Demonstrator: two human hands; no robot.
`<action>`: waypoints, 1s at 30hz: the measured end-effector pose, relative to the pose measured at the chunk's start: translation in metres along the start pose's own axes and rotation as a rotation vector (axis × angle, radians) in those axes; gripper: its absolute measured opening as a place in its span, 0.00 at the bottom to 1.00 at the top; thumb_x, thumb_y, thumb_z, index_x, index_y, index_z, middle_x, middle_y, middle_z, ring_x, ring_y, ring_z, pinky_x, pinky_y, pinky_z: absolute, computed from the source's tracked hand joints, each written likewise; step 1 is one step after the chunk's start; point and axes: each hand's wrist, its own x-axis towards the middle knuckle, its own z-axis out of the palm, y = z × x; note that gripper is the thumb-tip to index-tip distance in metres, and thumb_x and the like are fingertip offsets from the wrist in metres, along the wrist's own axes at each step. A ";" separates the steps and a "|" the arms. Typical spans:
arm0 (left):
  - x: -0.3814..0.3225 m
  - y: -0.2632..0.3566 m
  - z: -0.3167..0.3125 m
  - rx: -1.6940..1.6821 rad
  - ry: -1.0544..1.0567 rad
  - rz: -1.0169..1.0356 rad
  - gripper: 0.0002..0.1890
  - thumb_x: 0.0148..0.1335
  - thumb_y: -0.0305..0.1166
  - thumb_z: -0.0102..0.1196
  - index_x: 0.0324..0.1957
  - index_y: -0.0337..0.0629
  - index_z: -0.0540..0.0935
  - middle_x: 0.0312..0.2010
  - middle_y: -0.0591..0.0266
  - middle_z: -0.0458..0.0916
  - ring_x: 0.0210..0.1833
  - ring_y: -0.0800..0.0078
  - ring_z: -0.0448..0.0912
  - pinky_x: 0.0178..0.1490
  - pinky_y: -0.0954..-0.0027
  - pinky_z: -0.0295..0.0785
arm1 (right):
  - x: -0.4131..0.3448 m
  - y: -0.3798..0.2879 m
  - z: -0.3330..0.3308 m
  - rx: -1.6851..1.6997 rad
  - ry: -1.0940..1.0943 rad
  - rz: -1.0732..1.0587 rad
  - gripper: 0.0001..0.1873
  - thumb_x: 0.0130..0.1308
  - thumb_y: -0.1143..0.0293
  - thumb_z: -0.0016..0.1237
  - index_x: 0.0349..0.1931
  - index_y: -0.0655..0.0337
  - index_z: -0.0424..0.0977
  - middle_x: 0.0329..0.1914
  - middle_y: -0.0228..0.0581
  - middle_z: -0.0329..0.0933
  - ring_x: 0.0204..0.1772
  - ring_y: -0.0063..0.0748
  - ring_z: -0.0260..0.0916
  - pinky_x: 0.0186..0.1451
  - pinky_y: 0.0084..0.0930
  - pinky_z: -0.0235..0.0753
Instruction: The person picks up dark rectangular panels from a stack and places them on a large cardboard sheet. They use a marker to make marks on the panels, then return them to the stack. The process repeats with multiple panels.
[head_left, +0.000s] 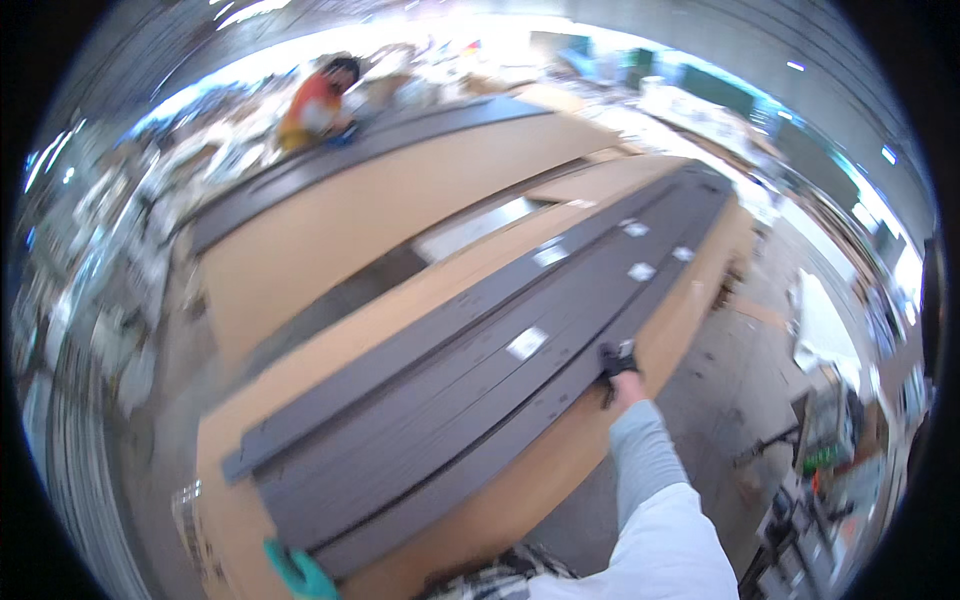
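Observation:
Several long dark grey-brown boards (450, 375) lie side by side on a tan sheet-covered stack (225, 442), running from lower left to upper right. White labels (527, 343) are stuck on or lie on them. My right hand (621, 361), in a dark glove, is at the long near edge of the nearest dark board (480, 465), with fingers over the top and the thumb by the side. My left hand (300, 574), in a teal glove, is at the near left corner of the boards, partly cut off by the frame's bottom. Blur hides its grip.
Beyond a gap, a second tan stack (360, 217) carries more dark boards (390, 135). A person (315, 109) in an orange top bends over its far side. Wrapped bundles (127, 217) stand at left. Equipment (825, 427) stands on the concrete floor (712, 397) at right.

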 end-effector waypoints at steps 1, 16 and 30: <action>-0.002 -0.006 0.000 0.052 -0.056 -0.153 0.27 0.75 0.29 0.44 0.73 0.35 0.58 0.71 0.52 0.62 0.72 0.63 0.60 0.75 0.64 0.54 | -0.002 0.009 -0.003 -0.027 0.006 0.036 0.54 0.60 0.45 0.58 0.74 0.67 0.42 0.74 0.56 0.54 0.76 0.45 0.53 0.75 0.31 0.56; 0.008 0.003 0.000 -0.044 0.091 -0.095 0.25 0.70 0.28 0.51 0.66 0.33 0.68 0.58 0.42 0.76 0.61 0.61 0.76 0.62 0.65 0.71 | 0.031 0.042 -0.012 0.695 -0.032 0.017 0.36 0.65 0.53 0.57 0.65 0.65 0.60 0.63 0.48 0.68 0.63 0.41 0.66 0.67 0.34 0.67; 0.062 0.063 -0.035 -0.037 -0.618 0.349 0.19 0.69 0.27 0.47 0.60 0.32 0.75 0.55 0.47 0.79 0.53 0.57 0.79 0.59 0.63 0.71 | -0.250 -0.015 -0.031 0.861 0.457 0.208 0.22 0.63 0.71 0.58 0.58 0.52 0.71 0.29 0.29 0.76 0.25 0.21 0.71 0.23 0.21 0.64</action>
